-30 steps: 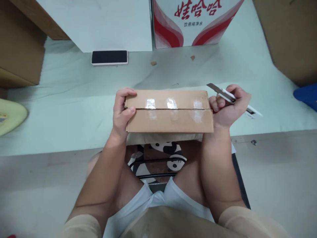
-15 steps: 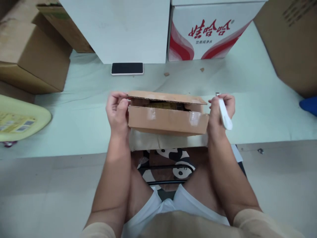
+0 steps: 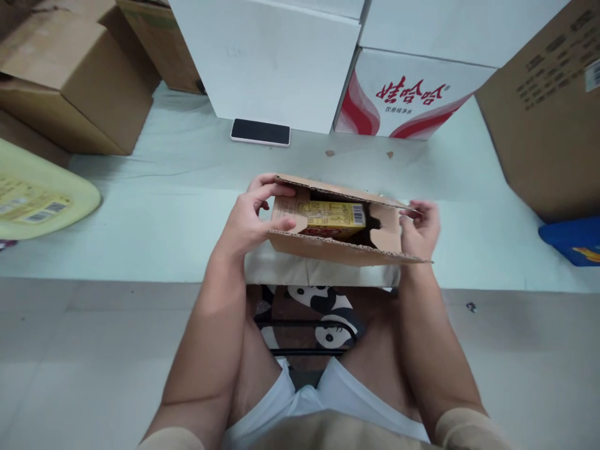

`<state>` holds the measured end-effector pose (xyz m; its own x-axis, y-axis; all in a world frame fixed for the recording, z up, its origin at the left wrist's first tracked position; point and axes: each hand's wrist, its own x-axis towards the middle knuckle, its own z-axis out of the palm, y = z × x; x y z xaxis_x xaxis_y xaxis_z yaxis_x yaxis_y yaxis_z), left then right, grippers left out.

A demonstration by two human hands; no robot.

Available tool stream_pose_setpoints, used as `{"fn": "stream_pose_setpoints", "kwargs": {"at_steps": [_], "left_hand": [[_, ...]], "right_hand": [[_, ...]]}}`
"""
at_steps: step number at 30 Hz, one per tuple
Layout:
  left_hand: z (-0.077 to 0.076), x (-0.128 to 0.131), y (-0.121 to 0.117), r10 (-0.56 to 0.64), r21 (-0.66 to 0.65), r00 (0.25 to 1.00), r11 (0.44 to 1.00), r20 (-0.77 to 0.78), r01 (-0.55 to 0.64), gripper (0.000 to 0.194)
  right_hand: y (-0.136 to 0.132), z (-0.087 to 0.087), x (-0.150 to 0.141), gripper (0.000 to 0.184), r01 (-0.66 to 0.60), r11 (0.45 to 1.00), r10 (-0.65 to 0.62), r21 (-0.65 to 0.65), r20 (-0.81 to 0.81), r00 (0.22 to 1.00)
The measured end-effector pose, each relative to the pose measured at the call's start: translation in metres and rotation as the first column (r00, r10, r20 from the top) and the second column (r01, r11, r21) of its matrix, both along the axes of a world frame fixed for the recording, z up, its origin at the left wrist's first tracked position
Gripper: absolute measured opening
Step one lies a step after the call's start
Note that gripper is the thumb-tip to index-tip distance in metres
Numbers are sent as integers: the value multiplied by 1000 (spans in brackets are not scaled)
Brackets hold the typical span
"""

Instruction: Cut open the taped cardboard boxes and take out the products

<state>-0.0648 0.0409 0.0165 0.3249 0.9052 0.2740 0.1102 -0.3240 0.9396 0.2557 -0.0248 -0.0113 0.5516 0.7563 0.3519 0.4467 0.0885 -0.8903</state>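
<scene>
A small brown cardboard box [image 3: 347, 253] lies at the near edge of the pale green table [image 3: 140, 225] with its two long top flaps spread apart. Inside it lies a yellow carton [image 3: 328, 214] with a barcode, beside a dark gap. My left hand [image 3: 250, 219] grips the box's left end, thumb on the near flap and fingers curled over the far flap. My right hand [image 3: 420, 230] is closed on the right end, fingertips at the far flap's corner. No utility knife shows in this view.
A black phone [image 3: 260, 132] lies flat behind the box. A white box [image 3: 276, 56] and a red-and-white printed carton [image 3: 403, 94] stand at the back. Brown cartons stand left [image 3: 70, 81] and right [image 3: 548, 125]. A yellow object [image 3: 37, 200] and a blue object [image 3: 569, 240] flank the table.
The box's taped seam has parted and both flaps have swung wide, exposing the yellow carton. The utility knife seen in my right hand is out of sight now. The view has tilted upward.
</scene>
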Motion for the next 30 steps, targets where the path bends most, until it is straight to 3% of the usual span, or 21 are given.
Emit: {"fn": "stream_pose_setpoints", "kwargs": {"at_steps": [1, 3, 5, 7, 9, 11, 13, 16, 19, 21, 22, 23, 26, 30], "left_hand": [[2, 0, -1, -23, 11, 999, 1000, -34, 24, 71], [4, 1, -3, -52, 46, 994, 997, -92, 56, 78], [4, 5, -6, -20, 112, 992, 993, -123, 34, 75], [2, 10, -8, 75, 200, 989, 979, -128, -48, 62], [0, 12, -9, 142, 253, 982, 962, -126, -106, 53], [-5, 11, -9, 113, 245, 984, 966, -134, -78, 51], [-11, 9, -6, 47, 226, 991, 974, -126, -17, 54], [-20, 7, -1, 3, 244, 999, 970, -54, 10, 57], [-25, 7, 3, 7, 258, 998, 966, 55, -21, 58], [-24, 9, 1, 27, 225, 994, 973, 109, -51, 59], [-22, 11, 0, 36, 202, 991, 977, 130, -62, 60], [-20, 12, -1, 37, 181, 988, 981, 151, -64, 60], [-13, 17, -5, -24, 164, 972, 986, 233, -15, 54], [-8, 20, -7, -135, 246, 963, 966, 232, 76, 49]], "right_hand": [[-3, 7, -7, 20, 19, 988, -8, 150, -72, 997], [-11, 19, -19, 17, -36, 913, 97, 407, -130, 987], [-19, 30, -28, 14, -247, 840, 290, 483, -15, 957], [-25, 39, -29, 30, -479, 804, 455, 353, 153, 877], [-30, 46, -25, 52, -626, 769, 578, 128, 278, 767], [-33, 51, -20, 64, -678, 730, 658, -81, 349, 667], [-35, 54, -19, 68, -684, 708, 691, -178, 378, 616], [-35, 52, -24, 65, -651, 754, 638, -89, 339, 692], [-32, 50, -27, 52, -487, 825, 437, 288, 222, 872], [-34, 57, -25, 43, -317, 810, 276, 493, 156, 948], [-37, 64, -24, 41, -259, 812, 212, 524, 148, 966], [-42, 73, -23, 39, -235, 832, 175, 502, 164, 971], [-65, 108, -24, 31, -237, 941, 163, 242, 291, 943], [-82, 148, -35, 24, -321, 942, 270, 95, 350, 897]]}}
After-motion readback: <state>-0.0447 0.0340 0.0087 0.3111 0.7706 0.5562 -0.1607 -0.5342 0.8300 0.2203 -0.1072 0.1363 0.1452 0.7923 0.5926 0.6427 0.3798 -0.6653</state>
